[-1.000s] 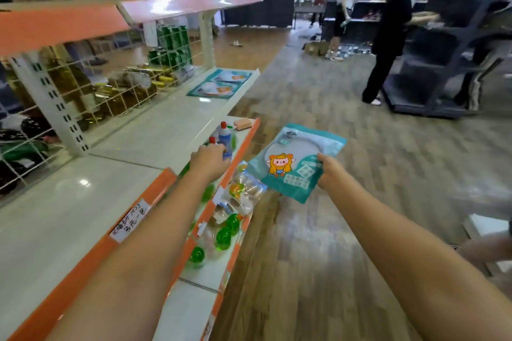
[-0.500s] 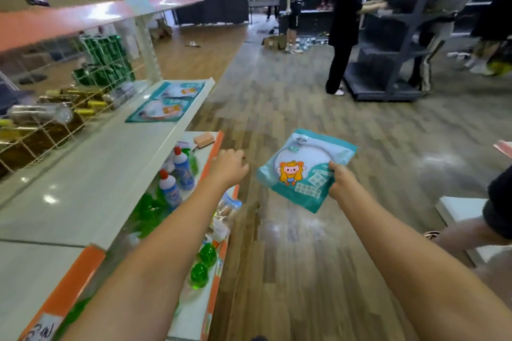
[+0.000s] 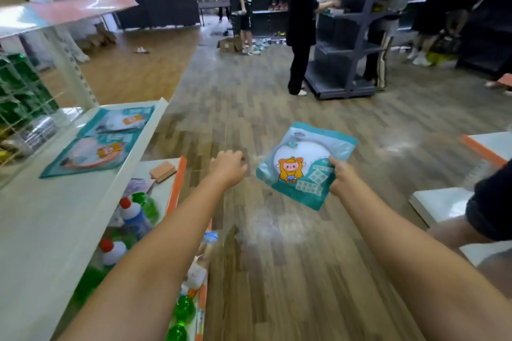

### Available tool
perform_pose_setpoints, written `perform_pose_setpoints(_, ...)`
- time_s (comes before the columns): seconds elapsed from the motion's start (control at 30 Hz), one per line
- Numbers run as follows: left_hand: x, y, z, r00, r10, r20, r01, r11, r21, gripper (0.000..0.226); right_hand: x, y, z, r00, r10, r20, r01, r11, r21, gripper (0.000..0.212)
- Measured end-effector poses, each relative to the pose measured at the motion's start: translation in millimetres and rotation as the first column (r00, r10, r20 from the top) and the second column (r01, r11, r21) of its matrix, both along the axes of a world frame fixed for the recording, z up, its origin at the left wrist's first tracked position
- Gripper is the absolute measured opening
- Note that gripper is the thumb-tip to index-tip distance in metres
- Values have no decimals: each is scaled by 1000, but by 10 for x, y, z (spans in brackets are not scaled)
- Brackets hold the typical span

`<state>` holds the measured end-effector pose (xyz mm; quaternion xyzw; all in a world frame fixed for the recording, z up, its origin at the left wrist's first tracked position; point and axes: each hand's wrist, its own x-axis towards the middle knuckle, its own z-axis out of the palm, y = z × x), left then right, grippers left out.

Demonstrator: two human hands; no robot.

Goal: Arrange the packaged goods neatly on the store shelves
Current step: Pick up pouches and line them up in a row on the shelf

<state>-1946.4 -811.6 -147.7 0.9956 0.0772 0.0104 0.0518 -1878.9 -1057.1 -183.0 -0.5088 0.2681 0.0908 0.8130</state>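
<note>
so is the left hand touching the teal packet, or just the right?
Apart. The head view shows bare floor between the left hand and the teal packet; only the right hand grips the packet, at its right edge.

Left hand [image 3: 228, 167] fingers curled out of sight; packet [image 3: 306, 165] print blurred.

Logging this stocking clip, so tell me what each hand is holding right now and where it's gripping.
The right hand grips the teal packet by its lower right edge. The left hand holds nothing.
</note>
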Motion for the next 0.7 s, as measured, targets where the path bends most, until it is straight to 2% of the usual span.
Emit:
perform_pose_setpoints(0.1,244,-30,-156,998,-2,-61,1,1000,-19,40,223,-41,-122,999,10,-53,-9,1000,7,6)
perform_pose_setpoints(0.23,631,-44,-160,998,44,-43,-46,998,-45,39,695,-79,-85,998,41,-45,-41,999,-1,11)
perform_pose_setpoints(0.3,808,-48,-125,996,83,-23,-84,995,-56,39,959,-59,-16,995,98,-21,-98,995,-18,14)
perform_pose_setpoints(0.47,1156,-43,-80,983,185,-17,-186,980,-75,39,1521,113,155,966,257,-12,-257,965,-60,7)
perform_pose_setpoints(0.57,1281,16,-44,962,273,4,-271,958,-95,37,1755,305,254,929,370,-1,-370,927,-57,15)
perform_pose_setpoints(0.7,1254,156,-26,934,356,23,-351,928,-122,37,1984,630,296,874,486,13,-485,873,-55,12)
